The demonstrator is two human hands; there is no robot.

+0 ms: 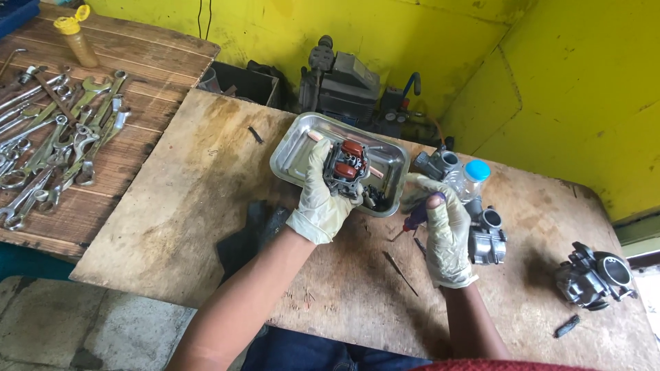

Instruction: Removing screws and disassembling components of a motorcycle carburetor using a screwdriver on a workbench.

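Two hands: both wear pale thin gloves and work above a bare plywood tabletop.
Head view, left hand: closed around a dark grey metal carburettor body with two rust-red floats, held float side up over a shallow shiny steel tray.
Head view, right hand: wrapped around a small screwdriver with a purple handle, shaft angled down and inward towards the left hand, tip short of the part.
Beside the right hand: a clear plastic bottle with a blue cap and a second grey carburettor, just outboard of the knuckles.
Doing it well, as I judge it: keep the body steady over the tray so loose bits drop inside, seat the tip squarely before turning, and spare the floats any pressure.
Far beyond the left hand: a spread of steel spanners.
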